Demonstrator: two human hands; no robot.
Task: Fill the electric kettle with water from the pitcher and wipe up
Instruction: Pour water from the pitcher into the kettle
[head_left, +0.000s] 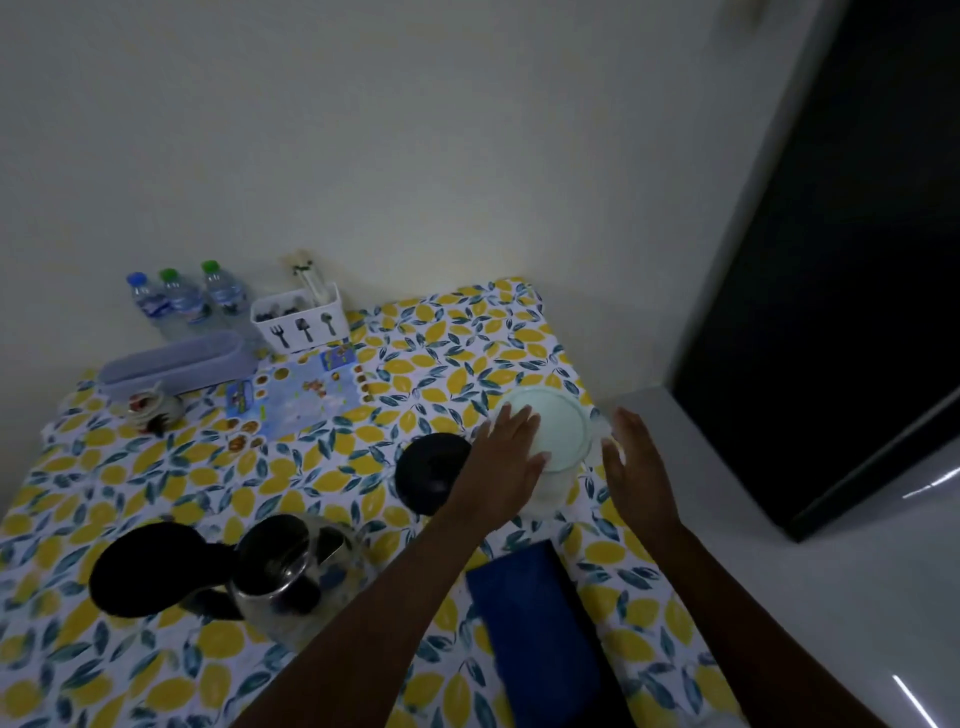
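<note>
A clear pitcher with a pale lid (558, 431) stands near the table's right edge. My left hand (501, 457) lies flat with fingers spread on the lid's left side. My right hand (636, 462) hovers open just right of the pitcher, apart from it. The glass electric kettle (291, 571) sits at the front left with its black lid (150, 569) flipped open to the left. The black kettle base (431, 467) lies between kettle and pitcher. A folded blue cloth (540, 623) rests on the table below the pitcher.
The table wears a lemon-print cloth (363, 493). At the back stand three water bottles (184, 299), a white cutlery holder (301, 322), a lilac tray (176, 364) and a small ornament (150, 408). A dark fridge (831, 260) stands on the right.
</note>
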